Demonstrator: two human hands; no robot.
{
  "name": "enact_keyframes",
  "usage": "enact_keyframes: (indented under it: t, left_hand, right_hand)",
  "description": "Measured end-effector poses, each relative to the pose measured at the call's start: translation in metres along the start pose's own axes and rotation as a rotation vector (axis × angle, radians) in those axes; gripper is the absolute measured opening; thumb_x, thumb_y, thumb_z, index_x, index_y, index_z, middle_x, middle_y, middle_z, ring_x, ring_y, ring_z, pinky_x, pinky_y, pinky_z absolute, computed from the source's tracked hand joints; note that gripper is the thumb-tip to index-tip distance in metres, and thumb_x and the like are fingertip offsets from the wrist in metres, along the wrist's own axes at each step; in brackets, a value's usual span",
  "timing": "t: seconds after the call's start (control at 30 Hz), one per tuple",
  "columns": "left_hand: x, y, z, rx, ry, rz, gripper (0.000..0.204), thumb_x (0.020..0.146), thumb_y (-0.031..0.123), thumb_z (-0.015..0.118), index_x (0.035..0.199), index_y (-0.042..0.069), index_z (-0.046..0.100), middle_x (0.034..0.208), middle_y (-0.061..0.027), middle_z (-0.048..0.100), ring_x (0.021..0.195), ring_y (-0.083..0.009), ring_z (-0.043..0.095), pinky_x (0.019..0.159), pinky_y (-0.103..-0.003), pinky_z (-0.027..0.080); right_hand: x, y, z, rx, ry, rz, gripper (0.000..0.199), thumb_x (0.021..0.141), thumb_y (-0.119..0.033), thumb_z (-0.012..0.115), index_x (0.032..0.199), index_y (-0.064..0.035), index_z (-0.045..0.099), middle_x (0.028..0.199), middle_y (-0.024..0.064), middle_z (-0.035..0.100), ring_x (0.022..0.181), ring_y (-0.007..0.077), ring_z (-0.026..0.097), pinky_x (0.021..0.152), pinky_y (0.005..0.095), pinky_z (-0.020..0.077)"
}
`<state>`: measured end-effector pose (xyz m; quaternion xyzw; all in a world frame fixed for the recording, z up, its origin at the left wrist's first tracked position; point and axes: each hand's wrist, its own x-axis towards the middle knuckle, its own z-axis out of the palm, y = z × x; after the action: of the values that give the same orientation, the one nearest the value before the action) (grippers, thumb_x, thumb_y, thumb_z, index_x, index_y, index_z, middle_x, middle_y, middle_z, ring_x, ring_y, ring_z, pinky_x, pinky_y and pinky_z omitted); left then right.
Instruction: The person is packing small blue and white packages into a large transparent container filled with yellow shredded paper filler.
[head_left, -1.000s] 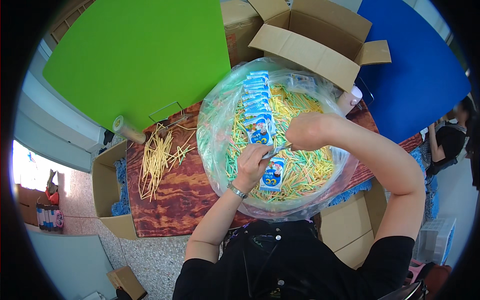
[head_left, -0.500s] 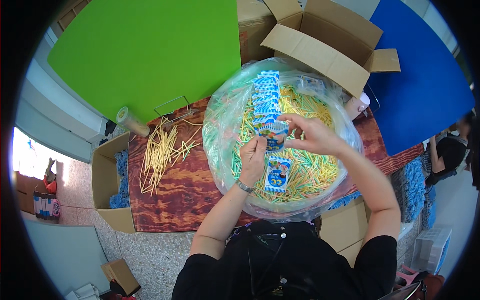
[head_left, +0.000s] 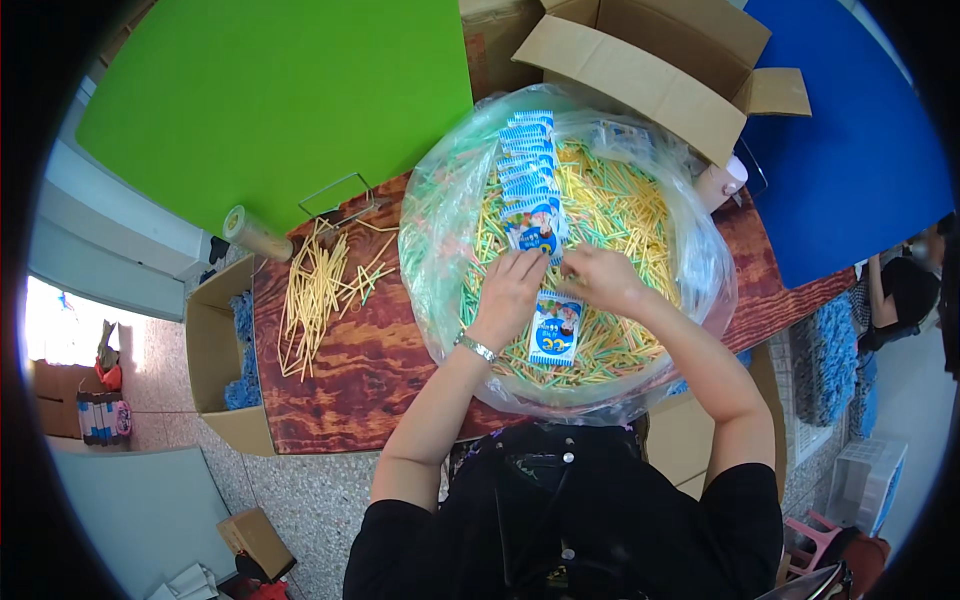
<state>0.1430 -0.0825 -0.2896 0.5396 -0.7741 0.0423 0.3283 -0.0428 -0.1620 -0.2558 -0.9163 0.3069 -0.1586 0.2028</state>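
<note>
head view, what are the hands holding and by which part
Both hands, left and right, pinch the top edge of a blue-and-white packet; it hangs below them.

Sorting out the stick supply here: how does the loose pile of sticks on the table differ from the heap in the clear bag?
The loose pile is small, thin and almost all pale yellow; the heap in the bag is far larger and mixes yellow with green. The pile lies bare on the wooden table, left of both hands; the heap sits inside the clear plastic bag, under packets and hands. Both are thin, straight sticks.
</note>
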Motion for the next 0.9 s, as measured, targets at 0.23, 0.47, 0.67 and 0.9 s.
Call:
enact_keyframes:
  t: [0.23,0.47,0.67,0.9]
  left_hand:
    - [-0.003,-0.002,0.003,-0.083,0.034,-0.048,0.027,0.081,0.009,0.061,0.108,0.005,0.064,0.114,-0.0098,0.062,0.107,-0.0277,0.057,0.093,-0.041,0.044]
    - [-0.011,0.011,-0.007,-0.177,-0.050,-0.072,0.044,0.075,0.019,0.075,0.114,0.004,0.062,0.121,-0.0126,0.058,0.119,-0.0338,0.051,0.100,-0.044,0.042]
    - [-0.015,0.010,-0.002,-0.108,-0.074,-0.077,0.059,0.070,0.025,0.079,0.120,0.003,0.058,0.127,-0.0126,0.054,0.125,-0.0354,0.045,0.104,-0.045,0.038]
    - [-0.007,0.018,-0.009,-0.113,-0.050,-0.100,0.059,0.071,0.025,0.078,0.122,0.004,0.058,0.125,-0.0134,0.054,0.122,-0.0359,0.046,0.102,-0.045,0.039]
  right_hand:
    - [-0.027,-0.003,0.020,-0.115,-0.177,0.134,0.032,0.077,-0.033,0.074,0.091,-0.0085,0.059,0.087,0.0104,0.060,0.087,0.0300,0.063,0.069,0.0430,0.0518]
    - [-0.030,0.010,0.023,-0.081,0.004,-0.021,0.022,0.083,-0.019,0.068,0.096,-0.0069,0.055,0.089,0.0140,0.063,0.086,0.0343,0.062,0.069,0.0442,0.0506]
    - [-0.029,0.001,0.020,0.197,0.003,0.038,0.022,0.085,-0.010,0.063,0.103,-0.0060,0.050,0.087,0.0175,0.064,0.082,0.0381,0.063,0.068,0.0448,0.0504]
    - [-0.036,0.005,0.015,-0.101,0.158,-0.134,0.021,0.083,-0.007,0.066,0.099,-0.0048,0.052,0.089,0.0149,0.066,0.079,0.0344,0.065,0.069,0.0401,0.0526]
